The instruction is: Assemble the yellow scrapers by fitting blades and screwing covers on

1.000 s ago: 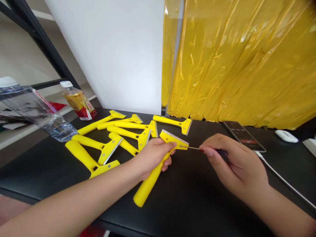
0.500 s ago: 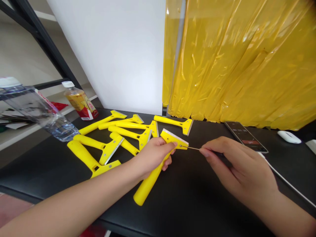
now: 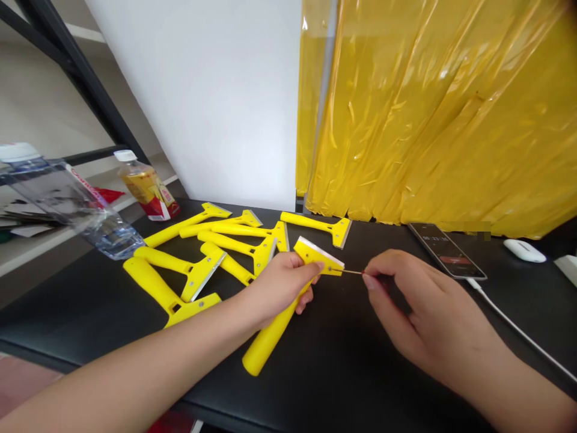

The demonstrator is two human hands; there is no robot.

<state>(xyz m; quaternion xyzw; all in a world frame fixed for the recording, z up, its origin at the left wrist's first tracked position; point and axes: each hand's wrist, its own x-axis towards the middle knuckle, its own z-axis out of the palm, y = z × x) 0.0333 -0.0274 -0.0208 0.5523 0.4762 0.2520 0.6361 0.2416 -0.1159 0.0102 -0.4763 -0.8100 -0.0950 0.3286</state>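
My left hand (image 3: 291, 282) is closed around a yellow scraper (image 3: 270, 346), its head up and its handle slanting down towards me. My left thumb presses on the head just below the metal blade, near its two small screws. Between thumb and forefinger, my right hand (image 3: 419, 300) pinches a thin metal driver rod (image 3: 354, 272). The rod's tip meets the screw on the right side of the scraper head. Its other end is hidden in my fingers. Several more yellow scrapers (image 3: 160, 279) lie to the left of my hands, some overlapping.
Behind on the black table (image 3: 360, 373) rests one more scraper (image 3: 311, 221). A phone (image 3: 446, 249) with a white cable and a white earbud case (image 3: 524, 250) lie at the right. A clear bottle (image 3: 85, 204) and a drink bottle (image 3: 146, 186) stand left. Yellow plastic sheeting (image 3: 433, 120) hangs behind.
My right fingers have shifted slightly left and rolled on the rod, with the forefinger more curled. The rod's tip stays at the same screw. My left hand and the scraper barely move.
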